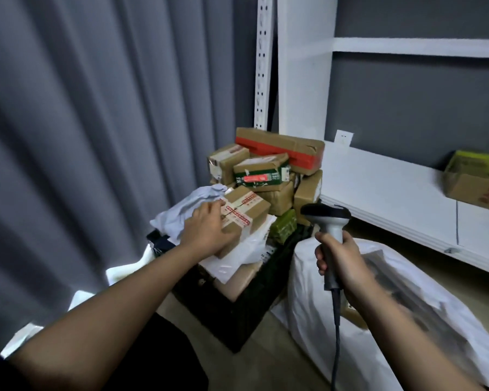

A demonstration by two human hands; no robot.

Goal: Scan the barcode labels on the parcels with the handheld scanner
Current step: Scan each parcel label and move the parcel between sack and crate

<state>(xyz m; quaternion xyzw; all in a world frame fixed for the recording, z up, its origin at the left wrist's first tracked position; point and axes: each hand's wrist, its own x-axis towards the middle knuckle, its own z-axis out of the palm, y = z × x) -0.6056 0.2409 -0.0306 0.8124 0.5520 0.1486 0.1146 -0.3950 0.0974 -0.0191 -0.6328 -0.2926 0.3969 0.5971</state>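
Grey curtain and wall, with white shelving (393, 193), enclose a corner where parcels lie heaped. Nearest us, at five o'clock, the right hand (340, 258) is clamped round the grip of the handheld scanner (326, 221), head aimed toward the pile. At ten o'clock, the left hand (206, 230) rests on a small taped carton (244, 210), fingers curling over its near edge. Beyond, at twelve o'clock, more stacked cartons (266, 170) wait; one shows a red patch, possibly the scanner's light. We judge most of the pile unscanned, though none bears any visible mark of completion.
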